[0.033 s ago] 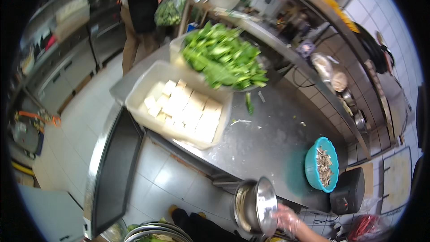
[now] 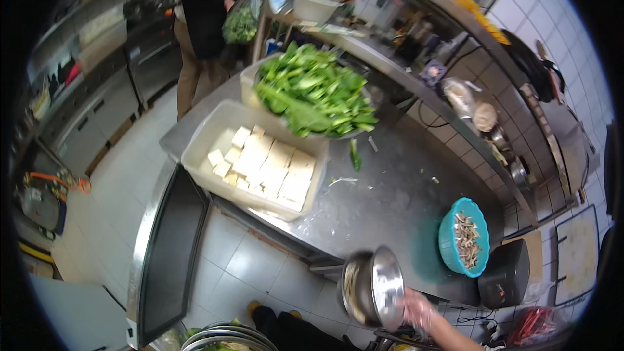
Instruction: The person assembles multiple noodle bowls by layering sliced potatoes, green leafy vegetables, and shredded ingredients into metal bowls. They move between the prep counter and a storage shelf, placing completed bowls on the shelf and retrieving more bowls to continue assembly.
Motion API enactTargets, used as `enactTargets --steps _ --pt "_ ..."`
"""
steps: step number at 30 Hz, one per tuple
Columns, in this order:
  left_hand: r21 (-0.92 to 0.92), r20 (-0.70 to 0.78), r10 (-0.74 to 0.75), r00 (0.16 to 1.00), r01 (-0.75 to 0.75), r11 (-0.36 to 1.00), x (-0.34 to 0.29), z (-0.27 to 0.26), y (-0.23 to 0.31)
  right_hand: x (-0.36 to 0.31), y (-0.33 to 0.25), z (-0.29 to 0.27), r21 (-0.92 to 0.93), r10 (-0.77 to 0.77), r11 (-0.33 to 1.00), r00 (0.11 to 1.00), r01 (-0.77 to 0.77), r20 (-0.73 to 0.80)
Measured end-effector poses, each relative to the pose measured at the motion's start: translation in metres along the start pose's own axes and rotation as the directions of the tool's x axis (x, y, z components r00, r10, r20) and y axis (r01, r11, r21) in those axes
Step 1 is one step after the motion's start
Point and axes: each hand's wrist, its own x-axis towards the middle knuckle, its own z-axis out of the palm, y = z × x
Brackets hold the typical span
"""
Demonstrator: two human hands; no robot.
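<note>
Right hand (image 2: 416,312) (clear glove) grips a tilted shiny metal bowl (image 2: 388,281) by its rim, in view at the table's (image 2: 383,201) near edge. Second metal bowl (image 2: 345,274) just beside it, pale strips inside. Left hand out of frame, can't tell.

The bowl (image 2: 388,286) is silver — the basin (image 2: 447,244) turquoise, the leaves (image 2: 318,91) green (some paler).

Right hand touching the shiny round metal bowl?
Touching: the head view shows the clear-gloved right hand against the shiny round metal bowl, its fingers overlapping the bowl's right rim.
</note>
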Motion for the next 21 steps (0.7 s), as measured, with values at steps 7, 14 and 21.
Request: enactTargets --steps 7,14,21 --pt "-0.055 -0.110 0.004 0.994 -0.010 0.998 -0.115 -0.026 0.031 0.154 -0.090 -0.096 -0.058 -0.386 0.886 0.662 0.460 -0.643" --pt "-0.202 -0.400 -0.093 0.912 0.012 0.979 -0.222 -0.117 0.002 0.170 -0.044 0.090 0.246 -0.178 0.967 0.855 0.061 0.487" --pt "-0.169 -0.492 -0.095 0.865 0.012 0.986 -0.201 -0.190 0.023 0.187 0.207 0.500 -0.507 0.118 -0.228 0.541 0.831 0.833"
